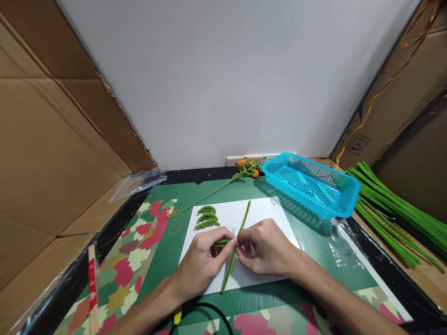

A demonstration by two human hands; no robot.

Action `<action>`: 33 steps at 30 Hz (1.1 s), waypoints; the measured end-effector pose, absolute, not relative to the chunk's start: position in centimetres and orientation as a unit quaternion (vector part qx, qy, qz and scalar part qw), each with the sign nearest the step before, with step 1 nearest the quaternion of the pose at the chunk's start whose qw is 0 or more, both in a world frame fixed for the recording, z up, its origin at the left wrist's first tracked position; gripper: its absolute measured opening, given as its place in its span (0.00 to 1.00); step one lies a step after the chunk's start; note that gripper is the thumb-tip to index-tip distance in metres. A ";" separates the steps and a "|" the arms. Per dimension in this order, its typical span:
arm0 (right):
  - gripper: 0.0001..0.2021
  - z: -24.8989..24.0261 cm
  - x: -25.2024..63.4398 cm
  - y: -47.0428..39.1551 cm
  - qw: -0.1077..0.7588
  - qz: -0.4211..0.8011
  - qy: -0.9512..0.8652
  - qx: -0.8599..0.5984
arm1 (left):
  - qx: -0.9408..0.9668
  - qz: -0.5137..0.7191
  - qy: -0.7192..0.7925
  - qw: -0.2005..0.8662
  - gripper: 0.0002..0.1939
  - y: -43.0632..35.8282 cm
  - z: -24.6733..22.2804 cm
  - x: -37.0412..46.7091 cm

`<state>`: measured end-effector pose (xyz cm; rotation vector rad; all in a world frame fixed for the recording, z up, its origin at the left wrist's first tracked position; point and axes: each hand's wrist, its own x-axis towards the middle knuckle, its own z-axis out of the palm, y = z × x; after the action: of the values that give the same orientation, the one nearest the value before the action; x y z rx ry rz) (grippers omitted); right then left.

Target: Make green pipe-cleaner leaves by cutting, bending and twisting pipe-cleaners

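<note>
My left hand (206, 255) pinches a folded green fuzzy piece (220, 242) between thumb and fingers. Across its tip runs a straight green fuzzy stem (245, 216), slanting from upper right to lower left. My right hand (266, 246) has its fingers closed on that stem, right beside my left fingertips. Both hands are over a white sheet (279, 218). On the sheet's upper left lie several curved green leaf shapes (207, 217), one above another.
A blue perforated basket (310, 184) stands at the back right, with long green stems (401, 209) beyond it. An orange flower stem (248, 168) lies at the back. Plastic bags, a rubber band (174, 228), a red-wrapped stick (92, 284) and a black cable (209, 305) are around.
</note>
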<state>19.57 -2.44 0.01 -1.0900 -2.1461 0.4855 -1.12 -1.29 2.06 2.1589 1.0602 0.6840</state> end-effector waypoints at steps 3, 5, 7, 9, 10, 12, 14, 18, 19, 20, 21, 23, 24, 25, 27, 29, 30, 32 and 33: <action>0.08 -0.2 19.3 -2.4 0.347 0.205 -0.815 -0.417 | 0.831 0.246 0.389 0.311 0.12 -1.2 2.1 -1.2; 0.07 -0.3 19.2 -2.4 0.350 0.217 -0.811 -0.416 | 0.826 0.236 0.391 0.332 0.13 -1.2 2.2 -1.2; 0.07 -0.3 19.1 -2.5 0.350 0.222 -0.809 -0.417 | 0.816 0.225 0.395 0.357 0.14 -1.2 2.3 -1.1; 0.07 -0.2 19.1 -2.6 0.343 0.219 -0.811 -0.421 | 0.806 0.217 0.395 0.382 0.13 -1.2 2.6 -1.0; 0.07 -0.1 19.1 -2.6 0.334 0.212 -0.815 -0.423 | 0.802 0.214 0.393 0.396 0.13 -1.2 2.7 -0.9; 0.08 0.0 19.3 -2.5 0.312 0.186 -0.828 -0.427 | 0.790 0.216 0.386 0.424 0.12 -1.2 2.7 -0.9; 0.08 0.1 19.5 -2.4 0.294 0.156 -0.840 -0.428 | 0.764 0.225 0.387 0.465 0.12 -1.0 2.5 -0.8; 0.05 0.1 20.0 -1.9 0.324 0.118 -0.834 -0.431 | 0.650 0.246 0.413 0.589 0.14 -0.4 1.3 -0.9; 0.03 0.1 20.1 -1.8 0.337 0.110 -0.829 -0.433 | 0.626 0.250 0.416 0.610 0.15 -0.3 1.0 -0.8; 0.04 0.1 20.2 -1.7 0.349 0.105 -0.823 -0.435 | 0.610 0.256 0.416 0.624 0.16 -0.1 0.8 -0.8; 0.08 0.1 20.3 -1.6 0.357 0.107 -0.820 -0.435 | 0.599 0.260 0.415 0.633 0.16 0.0 0.6 -0.8; 0.13 0.1 20.5 -1.4 0.362 0.128 -0.817 -0.430 | 0.587 0.268 0.410 0.644 0.17 0.3 0.4 -0.8; 0.14 0.0 20.5 -1.3 0.363 0.143 -0.817 -0.425 | 0.583 0.271 0.407 0.649 0.18 0.4 0.4 -0.8; 0.13 -0.1 20.6 -1.2 0.366 0.157 -0.815 -0.420 | 0.580 0.274 0.403 0.653 0.19 0.5 0.4 -0.8; 0.10 -0.3 20.8 -1.0 0.376 0.176 -0.813 -0.409 | 0.576 0.275 0.395 0.661 0.19 0.6 0.4 -0.9; 0.09 -0.6 21.0 -0.8 0.386 0.180 -0.813 -0.397 | 0.572 0.277 0.390 0.666 0.19 0.6 0.6 -0.9; 0.09 -0.7 21.1 -0.8 0.389 0.173 -0.816 -0.390 | 0.571 0.278 0.388 0.668 0.18 0.6 0.7 -0.9; 0.08 -0.8 21.2 -0.7 0.393 0.143 -0.827 -0.375 | 0.570 0.284 0.387 0.667 0.18 0.4 1.0 -0.9; 0.08 -0.8 21.2 -0.8 0.395 0.128 -0.832 -0.367 | 0.568 0.285 0.387 0.667 0.18 0.3 1.1 -0.8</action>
<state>21.21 -0.77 -0.78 -0.9313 -2.1106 0.3238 -0.84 0.29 1.10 1.2826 0.8739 0.6441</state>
